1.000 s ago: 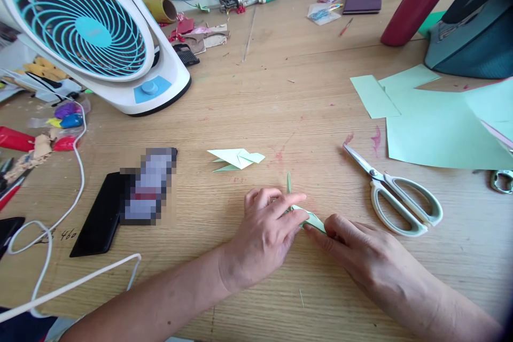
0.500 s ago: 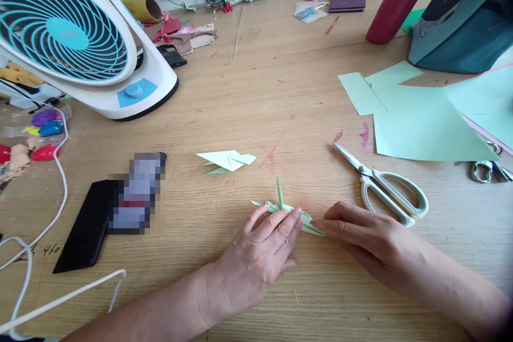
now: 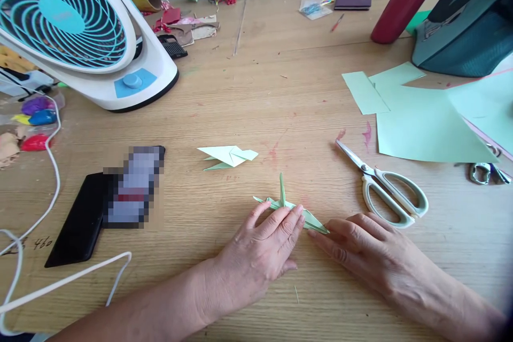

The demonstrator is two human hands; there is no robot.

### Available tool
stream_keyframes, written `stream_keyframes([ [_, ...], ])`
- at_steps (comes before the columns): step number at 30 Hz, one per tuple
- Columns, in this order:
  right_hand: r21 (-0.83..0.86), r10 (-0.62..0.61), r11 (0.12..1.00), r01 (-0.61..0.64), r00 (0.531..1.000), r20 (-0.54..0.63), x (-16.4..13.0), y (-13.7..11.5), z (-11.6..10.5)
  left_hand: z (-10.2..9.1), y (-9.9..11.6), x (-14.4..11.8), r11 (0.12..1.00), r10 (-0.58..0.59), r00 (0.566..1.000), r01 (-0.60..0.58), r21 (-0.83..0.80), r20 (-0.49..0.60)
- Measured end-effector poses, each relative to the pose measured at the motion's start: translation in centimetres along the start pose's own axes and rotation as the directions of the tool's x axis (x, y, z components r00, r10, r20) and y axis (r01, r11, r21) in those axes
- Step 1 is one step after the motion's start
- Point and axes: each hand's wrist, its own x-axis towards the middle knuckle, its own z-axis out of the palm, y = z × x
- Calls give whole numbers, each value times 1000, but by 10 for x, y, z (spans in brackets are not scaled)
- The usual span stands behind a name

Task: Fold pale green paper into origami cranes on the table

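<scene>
A narrow piece of folded light-green paper (image 3: 315, 221) lies on the table, with one thin strip standing up from it. My left hand (image 3: 262, 251) presses it down, fingers closed together over its middle and partly hiding it. At the paper's right-hand point, my right hand (image 3: 360, 251) has its thumb and curled fingers around the tip. Beyond my left hand rests a second folded light-green paper figure (image 3: 230, 155), untouched. White-handled scissors (image 3: 377, 173) lie above my right hand, blades pointing away to the left.
Flat green paper sheets (image 3: 420, 123) spread at the right, near a dark teal bag (image 3: 452, 43) and a red bottle (image 3: 409, 2). A fan (image 3: 132, 83) stands at the back left. Two dark phone-like slabs (image 3: 76, 222) and a white cable (image 3: 80, 276) lie at the left.
My right hand has slid a little right and toward me along the paper to its tip, uncovering more of that end. The left hand stays on the paper. The view has shifted slightly.
</scene>
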Motion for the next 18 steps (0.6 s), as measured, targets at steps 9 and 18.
stream_keyframes([
  [9, 19, 39, 999, -38, 999, -9, 4, -2, -1, 0, -1, 0, 1000, 11, 999, -11, -8, 35],
  [18, 76, 47, 996, -45, 998, -36, 3, -1, -2, 2, 0, 0, 1000, -8, 999, 10, -29, 44],
])
